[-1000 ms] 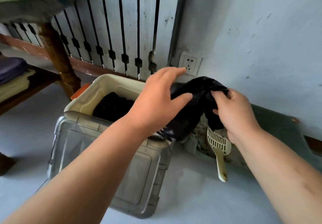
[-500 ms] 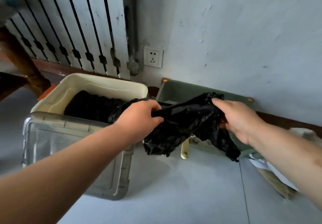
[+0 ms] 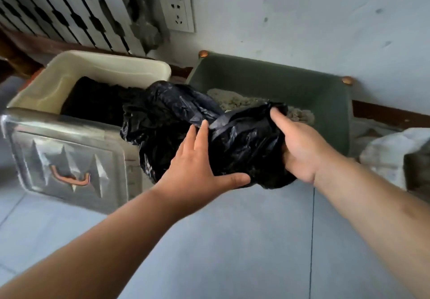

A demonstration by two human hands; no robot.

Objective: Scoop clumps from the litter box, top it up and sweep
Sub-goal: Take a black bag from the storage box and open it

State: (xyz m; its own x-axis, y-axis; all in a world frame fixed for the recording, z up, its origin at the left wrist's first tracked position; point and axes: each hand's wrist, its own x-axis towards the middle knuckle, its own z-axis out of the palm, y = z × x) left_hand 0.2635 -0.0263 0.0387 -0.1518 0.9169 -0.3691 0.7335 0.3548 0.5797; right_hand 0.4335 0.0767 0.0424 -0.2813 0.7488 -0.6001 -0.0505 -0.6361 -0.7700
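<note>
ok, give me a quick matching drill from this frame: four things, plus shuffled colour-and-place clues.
1. bag
2. litter box
3. tub
4. socket

a. white, on the wall
b. green, litter inside
c. black, gripped by the right hand
d. cream, at the left, dark contents

Pairs: 1-c, 2-b, 3-d, 4-a.

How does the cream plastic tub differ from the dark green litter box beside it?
Colour: the cream plastic tub is pale, the dark green litter box is dark.
Contents: the tub holds something black; the litter box holds pale granular litter.
Corners: the litter box has round brown knobs at its back corners; the tub's rim is plain.
Shared: both are open-topped, roughly rectangular and sit side by side against the wall.
</note>
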